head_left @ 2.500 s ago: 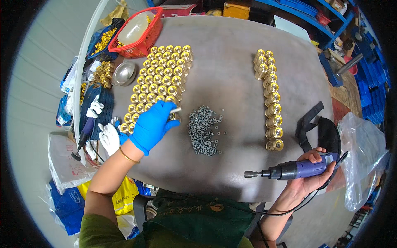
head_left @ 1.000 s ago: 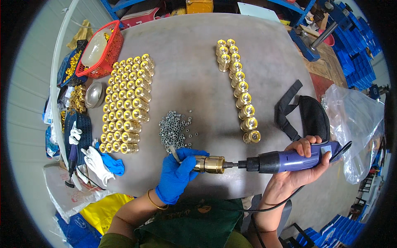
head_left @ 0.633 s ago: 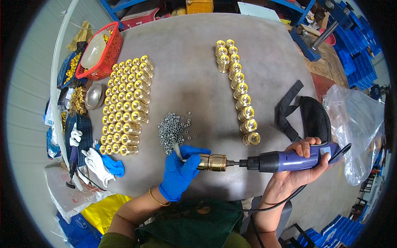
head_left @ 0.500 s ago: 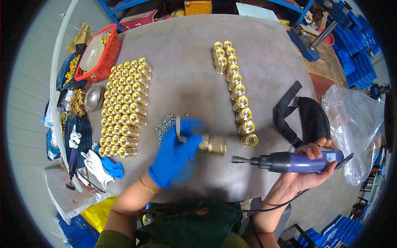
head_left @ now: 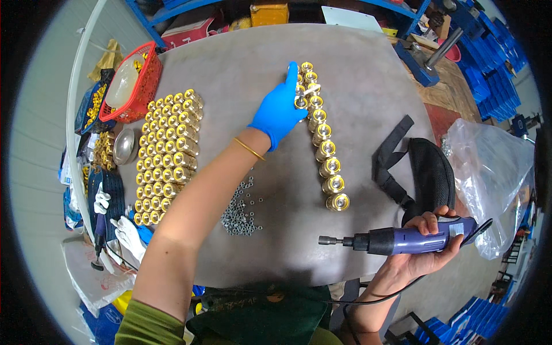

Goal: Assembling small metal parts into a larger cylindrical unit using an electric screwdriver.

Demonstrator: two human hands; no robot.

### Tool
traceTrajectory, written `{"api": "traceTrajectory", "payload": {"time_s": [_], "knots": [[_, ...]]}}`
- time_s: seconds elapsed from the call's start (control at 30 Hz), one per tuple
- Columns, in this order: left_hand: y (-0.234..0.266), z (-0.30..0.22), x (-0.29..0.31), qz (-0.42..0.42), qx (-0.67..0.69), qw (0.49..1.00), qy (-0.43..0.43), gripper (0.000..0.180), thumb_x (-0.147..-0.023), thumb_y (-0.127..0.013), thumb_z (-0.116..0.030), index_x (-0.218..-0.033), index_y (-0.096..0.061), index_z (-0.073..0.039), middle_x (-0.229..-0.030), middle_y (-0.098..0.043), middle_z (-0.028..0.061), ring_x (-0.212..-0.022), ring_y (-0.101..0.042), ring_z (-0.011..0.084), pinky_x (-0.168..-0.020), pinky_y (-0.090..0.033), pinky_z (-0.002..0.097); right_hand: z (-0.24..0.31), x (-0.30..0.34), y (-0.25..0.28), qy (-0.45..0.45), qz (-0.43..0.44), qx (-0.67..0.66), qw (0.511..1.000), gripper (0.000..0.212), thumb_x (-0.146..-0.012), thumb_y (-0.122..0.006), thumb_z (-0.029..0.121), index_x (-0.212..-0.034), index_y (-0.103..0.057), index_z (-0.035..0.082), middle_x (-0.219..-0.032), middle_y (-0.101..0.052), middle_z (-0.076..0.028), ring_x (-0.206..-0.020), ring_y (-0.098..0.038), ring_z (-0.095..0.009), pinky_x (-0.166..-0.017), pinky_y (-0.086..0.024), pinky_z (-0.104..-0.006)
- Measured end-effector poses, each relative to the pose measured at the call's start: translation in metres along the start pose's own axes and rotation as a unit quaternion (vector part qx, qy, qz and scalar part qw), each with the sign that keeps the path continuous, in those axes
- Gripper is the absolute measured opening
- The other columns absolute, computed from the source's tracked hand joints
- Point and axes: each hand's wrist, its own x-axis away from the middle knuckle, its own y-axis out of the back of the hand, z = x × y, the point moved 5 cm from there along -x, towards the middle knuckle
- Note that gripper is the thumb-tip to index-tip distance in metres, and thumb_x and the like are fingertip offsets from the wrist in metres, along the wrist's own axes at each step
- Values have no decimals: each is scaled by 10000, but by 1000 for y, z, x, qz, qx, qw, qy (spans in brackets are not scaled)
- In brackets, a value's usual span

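My left hand, in a blue glove, stretches to the far end of a double row of brass fittings. Its fingers close around a brass fitting standing at the near end of the shorter row. A pale flat strip sticks out beside the fingers; most of it is hidden. Bare and low at the right, my right hand grips a purple electric screwdriver with a socket bit pointing left. Small hex nuts lie in a loose pile near the table's middle.
A block of brass fittings stands at the left, partly behind my left forearm. Beyond it are a metal bowl and a red basket. A black pouch with a strap and a clear plastic bag lie at the right.
My left hand has moved from the nut pile, away and to the right, carrying a brass fitting to the shorter row. The screwdriver in my right hand has barely moved.
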Motion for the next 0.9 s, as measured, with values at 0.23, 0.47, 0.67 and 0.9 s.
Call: {"api": "traceTrajectory", "payload": {"time_s": [0.23, 0.47, 0.67, 0.9], "knots": [[16, 2, -8, 77, 60, 994, 56, 385, -809, -572, -296, -1095, -562, -40, -762, -582, 118, -707, -557, 166, -681, -454, 309, -10, 2, -7, -21, -2, 0, 1000, 412, -819, -558, 330, -1080, -427, 39, -1015, -510, -115, -613, -445, -119, -544, -401, -224], [61, 21, 113, 3, 63, 988, 140, 195, -810, -586, -172, -949, -623, -40, -724, -571, 60, -635, -548, 136, -591, -454, 284, -12, 2, -4, -46, 40, -27, 998, 393, -807, -594, 246, -1063, -425, 0, -976, -506, -156, -678, -489, -153, -598, -454, -249], [52, 40, 146, 29, -53, 996, 60, 143, -774, -622, -152, -887, -648, -69, -808, -584, 115, -729, -578, 242, -682, -458, 310, -25, 11, -18, -85, 59, -19, 994, 398, -807, -594, 249, -1060, -423, -6, -974, -504, -138, -681, -484, -156, -611, -445, -253], [39, -16, 167, 66, 177, 976, 107, 118, -814, -589, -135, -875, -619, -38, -825, -589, 89, -760, -560, 192, -705, -443, 294, -21, 8, -15, -61, 50, -42, 996, 414, -793, -605, 263, -1020, -426, -34, -967, -490, -151, -682, -505, -159, -607, -457, -252]]}}
